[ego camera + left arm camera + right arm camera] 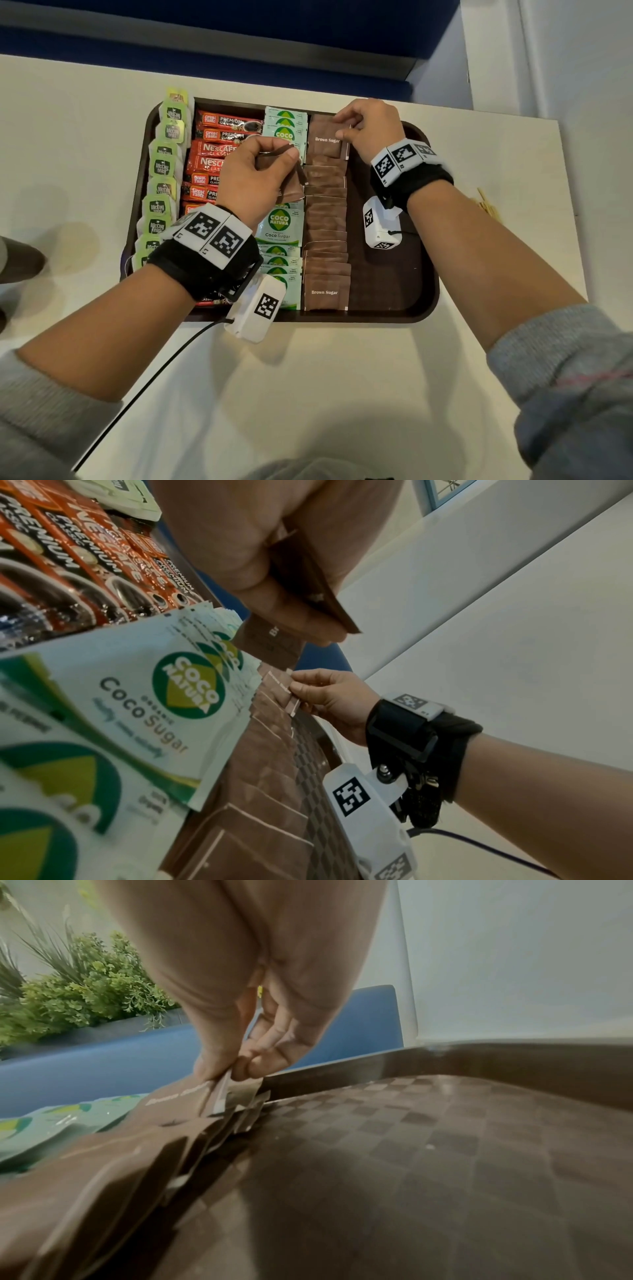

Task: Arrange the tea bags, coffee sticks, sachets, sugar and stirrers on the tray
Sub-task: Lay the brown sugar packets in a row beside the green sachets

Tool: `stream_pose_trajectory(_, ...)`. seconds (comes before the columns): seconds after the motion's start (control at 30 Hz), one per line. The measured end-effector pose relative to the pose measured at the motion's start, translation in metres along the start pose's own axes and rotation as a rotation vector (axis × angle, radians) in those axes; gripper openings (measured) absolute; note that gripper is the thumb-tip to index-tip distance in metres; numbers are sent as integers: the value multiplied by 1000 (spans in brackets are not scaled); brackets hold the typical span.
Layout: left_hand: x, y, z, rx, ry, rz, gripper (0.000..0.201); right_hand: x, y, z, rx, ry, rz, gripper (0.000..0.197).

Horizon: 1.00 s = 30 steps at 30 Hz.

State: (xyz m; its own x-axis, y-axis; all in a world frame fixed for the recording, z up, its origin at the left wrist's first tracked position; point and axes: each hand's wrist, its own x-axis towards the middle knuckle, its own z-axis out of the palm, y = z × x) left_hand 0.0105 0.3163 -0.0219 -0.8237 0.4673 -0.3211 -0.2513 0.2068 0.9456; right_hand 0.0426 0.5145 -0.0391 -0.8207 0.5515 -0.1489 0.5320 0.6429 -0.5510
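Observation:
A dark brown tray [394, 291] on the white table holds columns of green tea bags [161, 186], red coffee sticks [214, 150], Coco Sugar sachets [279, 224] and brown sugar sachets [325, 219]. My left hand [260, 171] hovers over the tray's middle and grips a small stack of brown sugar sachets [308, 588]. My right hand [363, 125] is at the far end of the brown column and pinches the right edge of the top brown sugar sachet [327, 140], seen close in the right wrist view [222, 1093].
Wooden stirrers [488, 205] lie on the table right of the tray. The tray's right strip [445, 1150] is bare chequered surface. A cable [144, 387] runs from my left wrist toward me. A blue bench [103, 1056] and a plant [85, 988] stand beyond the table.

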Motion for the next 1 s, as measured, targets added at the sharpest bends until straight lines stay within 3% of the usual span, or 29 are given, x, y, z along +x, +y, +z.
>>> stream_pose_trajectory(0.57,-4,4,3,-34,-37,-23,11,-5,4,-1,46,34,-3,26)
stream_pose_trajectory(0.77,-7,8,5,-45,-52,-11,19,-19,-2,-9,73,84,-54,17)
stream_pose_trajectory(0.9,-10,8,6,-145,-72,-27,12,-43,-21,-16,219,-56,-164,21)
stream_pose_trajectory(1.0,-12,6,7,-197,-90,-36,18,-59,-32,-19,312,-209,-207,30)
